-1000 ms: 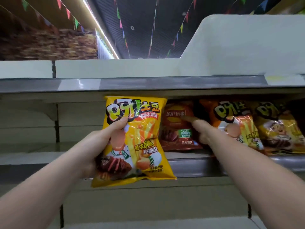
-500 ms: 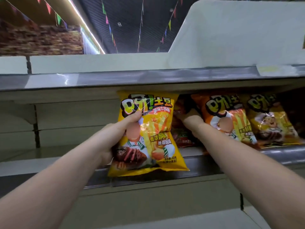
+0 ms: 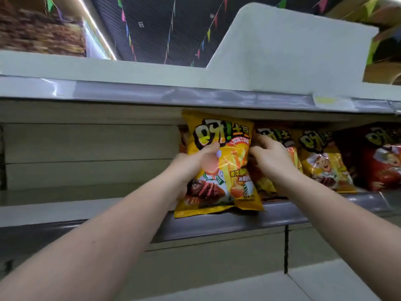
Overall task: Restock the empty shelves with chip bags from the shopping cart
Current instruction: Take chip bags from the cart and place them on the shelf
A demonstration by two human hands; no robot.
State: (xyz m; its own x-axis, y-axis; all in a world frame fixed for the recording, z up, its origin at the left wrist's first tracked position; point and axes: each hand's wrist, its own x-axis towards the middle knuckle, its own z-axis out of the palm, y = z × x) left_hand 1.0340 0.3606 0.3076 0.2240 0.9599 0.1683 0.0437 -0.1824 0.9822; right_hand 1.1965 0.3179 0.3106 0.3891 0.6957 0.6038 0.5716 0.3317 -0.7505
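My left hand [image 3: 195, 164] grips a yellow chip bag [image 3: 225, 170] by its left side, thumb across the front. The bag stands upright at the front lip of the middle shelf [image 3: 282, 216], its bottom edge hanging over the lip. My right hand [image 3: 269, 157] touches the bag's right edge and reaches between it and an orange chip bag [image 3: 293, 153] standing on the shelf. Behind the held bag, a dark red bag is mostly hidden.
Right of the orange bag stand another yellow chip bag [image 3: 323, 166] and a red chip bag [image 3: 377, 159]. The left stretch of the middle shelf [image 3: 86, 192] holds nothing. The upper shelf's edge [image 3: 173, 94] runs just above the bags. A lower shelf [image 3: 238, 287] lies beneath.
My left hand carried the yellow bag up and to the right onto the shelf, in front of the dark red bag. My right hand drew back from the red bag to the yellow bag's right edge.
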